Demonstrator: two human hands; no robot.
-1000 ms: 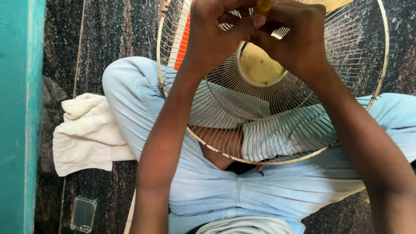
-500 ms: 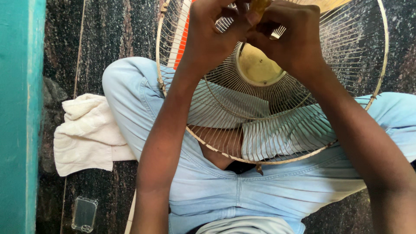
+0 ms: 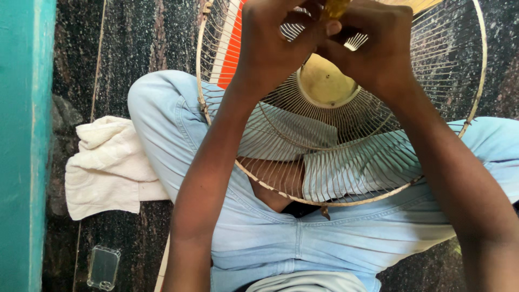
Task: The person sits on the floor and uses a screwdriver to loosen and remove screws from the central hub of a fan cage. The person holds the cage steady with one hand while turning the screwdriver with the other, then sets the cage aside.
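Hands work close together at the top of the wire fan guard [image 3: 346,162], which rests tilted across the person's lap. Left hand [image 3: 273,46] is curled shut, thumb & fingers pinching a small yellowish piece [image 3: 336,7] just above the guard's round centre plate [image 3: 324,84]. Right hand [image 3: 378,48] is also closed, knuckles up, fingers pressed on the same piece from the other side; what lies under them is hidden.

Change vs. 1 s ago is slight: both hands have drifted a bit towards the left of the centre plate, and the fingers have tightened round the yellowish piece, w/ the right knuckles now covering more of the wires. Guard itself hasn't moved on the lap. That reads as fiddly work on 1 small part, likely mid-way, not a shift to another step.

Left of the guard, a cream cloth [image 3: 108,167] lies on the dark speckled floor [image 3: 135,43]; below the cloth sits a small clear plastic box [image 3: 103,267]. A teal wall edge [image 3: 21,146] runs further left of the guard.
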